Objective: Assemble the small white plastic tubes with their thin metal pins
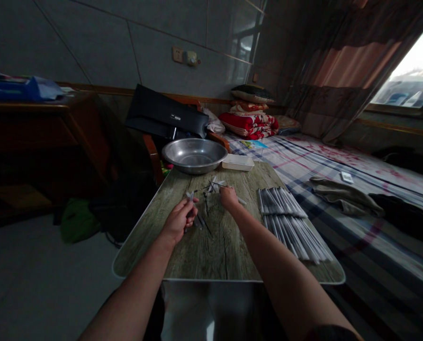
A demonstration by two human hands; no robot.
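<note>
My left hand (181,219) is closed low over the left half of the small table. A translucent plastic piece (190,195) pokes up from between its thumb and fingers. My right hand (229,197) is pinched at the table's middle, with a thin dark stick (217,183) running out from its fingertips to the left. Whitish clear bits (214,185) lie just beyond those fingers. Between the hands, several slim dark sticks (206,225) are scattered on the wood-look tabletop (229,251). At right, slender pieces in clear sleeves (292,237) lie in two overlapping rows.
A wide metal basin (195,154) stands at the table's far edge, beside a shallow white tray (238,162). Behind them a black panel-shaped object (166,113) leans on a wooden chair. A bed with a checked sheet (289,161) borders the table's right side.
</note>
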